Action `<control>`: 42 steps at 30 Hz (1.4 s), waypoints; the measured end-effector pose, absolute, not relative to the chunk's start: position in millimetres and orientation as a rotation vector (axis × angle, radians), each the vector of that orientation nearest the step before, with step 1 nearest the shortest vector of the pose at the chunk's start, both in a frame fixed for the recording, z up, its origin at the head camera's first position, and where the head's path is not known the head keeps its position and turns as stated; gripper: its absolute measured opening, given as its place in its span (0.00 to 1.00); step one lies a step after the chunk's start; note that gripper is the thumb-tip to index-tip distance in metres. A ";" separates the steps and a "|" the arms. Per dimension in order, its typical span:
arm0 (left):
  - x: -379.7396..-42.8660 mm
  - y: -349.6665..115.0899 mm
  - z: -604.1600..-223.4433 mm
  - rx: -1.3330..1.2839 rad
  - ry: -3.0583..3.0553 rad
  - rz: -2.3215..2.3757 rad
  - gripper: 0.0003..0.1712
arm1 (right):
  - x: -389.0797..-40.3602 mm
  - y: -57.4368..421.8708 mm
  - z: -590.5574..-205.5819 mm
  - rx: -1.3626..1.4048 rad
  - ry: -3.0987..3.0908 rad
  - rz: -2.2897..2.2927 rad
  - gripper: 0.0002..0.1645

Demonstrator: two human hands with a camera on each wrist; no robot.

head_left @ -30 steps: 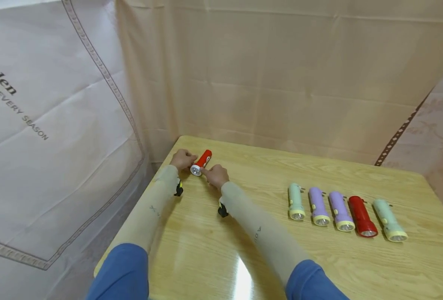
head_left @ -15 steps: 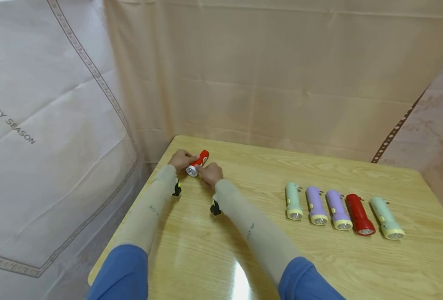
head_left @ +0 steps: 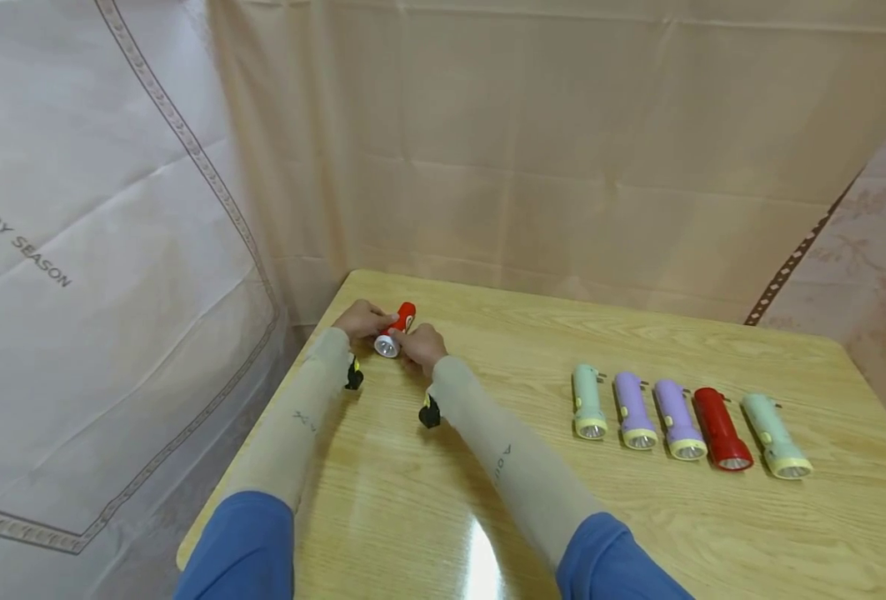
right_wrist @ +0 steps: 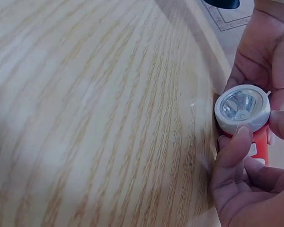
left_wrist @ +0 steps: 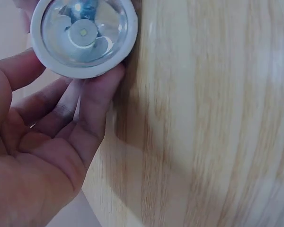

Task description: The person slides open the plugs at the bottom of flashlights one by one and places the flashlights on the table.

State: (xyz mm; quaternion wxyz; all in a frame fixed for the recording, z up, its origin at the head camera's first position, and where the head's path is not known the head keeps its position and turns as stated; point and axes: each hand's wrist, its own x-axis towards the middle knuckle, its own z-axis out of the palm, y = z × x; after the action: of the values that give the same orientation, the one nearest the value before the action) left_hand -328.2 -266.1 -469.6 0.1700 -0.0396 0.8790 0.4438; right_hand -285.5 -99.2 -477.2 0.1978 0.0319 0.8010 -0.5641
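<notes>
A red flashlight (head_left: pixel 403 315) with a white head lies near the table's far left corner, its lens toward me. My left hand (head_left: pixel 362 319) grips it from the left, thumb on the red body and fingers curled under the white head (left_wrist: pixel 128 40). From the right, my right hand (head_left: pixel 424 345) pinches it just behind the head, with the thumb tip against the white rim (right_wrist: pixel 246 124). In the right wrist view part of a white switch (right_wrist: pixel 252 150) shows on the red body. Fingers cover much of the body. Whether the lamp is lit, I cannot tell.
On the right of the wooden table (head_left: pixel 412 492) several flashlights lie in a row: a mint one (head_left: pixel 587 396), two purple ones, a dark red one (head_left: pixel 718 425) and another mint one (head_left: pixel 773 429). Cloth curtains (head_left: pixel 488 150) hang behind and left of the table.
The left thumb has come onto the red body, and the right thumb has moved further across it. The flashlight has shifted slightly toward me. The row at the right stays put.
</notes>
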 end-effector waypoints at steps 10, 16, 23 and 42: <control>-330.6 -258.8 -475.1 -0.124 2.420 1.393 0.23 | -289.7 -89.2 -483.1 0.112 2.204 -1.646 0.22; -323.8 -256.5 -473.0 -0.094 2.367 1.476 0.25 | -283.7 -78.9 -478.2 0.050 2.169 -1.727 0.18; -312.5 -259.1 -471.2 -0.060 2.313 1.522 0.26 | -277.9 -68.8 -475.5 -0.029 2.097 -1.737 0.17; -278.2 -218.6 -456.4 -0.001 2.164 1.546 0.27 | -247.5 -16.1 -476.2 -0.081 2.044 -1.726 0.15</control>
State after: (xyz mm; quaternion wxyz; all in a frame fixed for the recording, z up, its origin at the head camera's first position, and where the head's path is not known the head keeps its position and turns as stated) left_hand -278.2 -218.6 -456.4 0.2387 -0.0004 0.7902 0.5644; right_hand -247.5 -16.1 -476.2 0.2304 -0.0293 0.7433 -0.6274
